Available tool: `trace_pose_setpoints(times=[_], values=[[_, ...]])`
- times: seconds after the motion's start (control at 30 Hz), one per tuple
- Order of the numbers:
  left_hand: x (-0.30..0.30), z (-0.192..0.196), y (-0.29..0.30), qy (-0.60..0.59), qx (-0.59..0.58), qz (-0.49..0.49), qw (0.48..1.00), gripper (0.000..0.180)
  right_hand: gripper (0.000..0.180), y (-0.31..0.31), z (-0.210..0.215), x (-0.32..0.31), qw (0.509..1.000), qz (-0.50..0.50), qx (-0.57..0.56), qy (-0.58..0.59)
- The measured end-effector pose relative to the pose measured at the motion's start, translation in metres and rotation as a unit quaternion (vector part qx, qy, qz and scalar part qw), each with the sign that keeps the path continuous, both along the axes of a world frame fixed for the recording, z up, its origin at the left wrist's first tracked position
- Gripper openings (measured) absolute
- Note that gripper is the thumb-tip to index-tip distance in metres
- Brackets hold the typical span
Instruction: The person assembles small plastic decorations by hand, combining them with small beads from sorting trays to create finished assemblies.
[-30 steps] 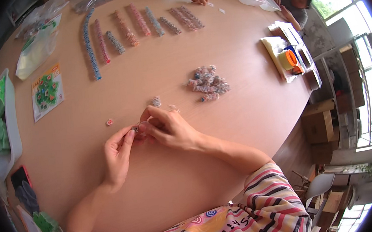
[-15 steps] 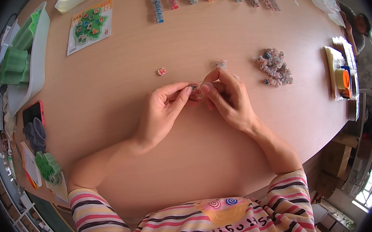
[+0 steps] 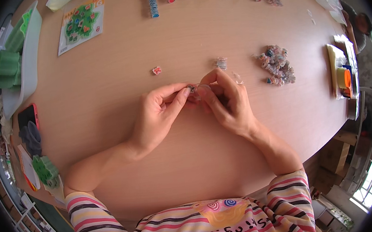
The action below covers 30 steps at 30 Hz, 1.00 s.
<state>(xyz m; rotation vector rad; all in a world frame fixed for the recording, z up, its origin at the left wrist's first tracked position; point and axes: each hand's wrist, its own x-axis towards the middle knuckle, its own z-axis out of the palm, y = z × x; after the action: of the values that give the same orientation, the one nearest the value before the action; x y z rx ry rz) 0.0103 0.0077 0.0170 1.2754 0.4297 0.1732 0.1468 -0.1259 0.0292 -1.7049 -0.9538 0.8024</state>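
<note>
Between the thumb and forefinger of my left hand (image 3: 152, 114) is a small dark-patterned piece (image 3: 191, 89), its details too small to make out. My right hand (image 3: 231, 103) meets it from the other side, thumb and forefinger pinched together at what looks like clear film. Beyond my left fingertips lies a small red-and-white piece (image 3: 157, 70). Just past my right knuckles sits a short stack in clear wrap (image 3: 221, 63), with a scrap of clear film (image 3: 237, 77) close by. To the right is a pile of short wrapped stacks (image 3: 276, 66).
Long wrapped rows of coloured pieces (image 3: 152, 3) line the far edge. A packaged green tree-shaped set (image 3: 81, 24) lies far left, near a white bin (image 3: 32, 63) of green shapes. A phone (image 3: 27, 117) is at left; an orange-and-yellow tape roll (image 3: 344, 78) at right.
My fingertips have come slightly closer together around the small piece. A scrap of clear film now shows beside my right hand. The whole view has shifted a little.
</note>
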Motion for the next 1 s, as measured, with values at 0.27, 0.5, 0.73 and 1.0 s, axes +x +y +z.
trace_pose_setpoints(times=[0.27,0.5,0.73,1.0], values=[[-0.003,-0.003,0.002,0.011,0.046,-0.002,0.999,0.028,0.005,0.003,0.003,0.0,1.0,0.007,-0.023,-0.019],[-0.002,-0.003,-0.003,0.006,0.081,0.025,0.996,0.025,0.004,0.003,0.004,0.003,0.993,0.055,-0.004,-0.106],[-0.002,-0.005,-0.001,-0.014,0.034,0.012,0.999,0.028,0.007,-0.003,0.001,0.01,0.997,0.067,0.003,-0.029],[0.0,-0.003,0.0,0.003,0.046,-0.004,0.999,0.03,0.009,0.0,-0.002,0.004,1.0,0.01,0.003,-0.006]])
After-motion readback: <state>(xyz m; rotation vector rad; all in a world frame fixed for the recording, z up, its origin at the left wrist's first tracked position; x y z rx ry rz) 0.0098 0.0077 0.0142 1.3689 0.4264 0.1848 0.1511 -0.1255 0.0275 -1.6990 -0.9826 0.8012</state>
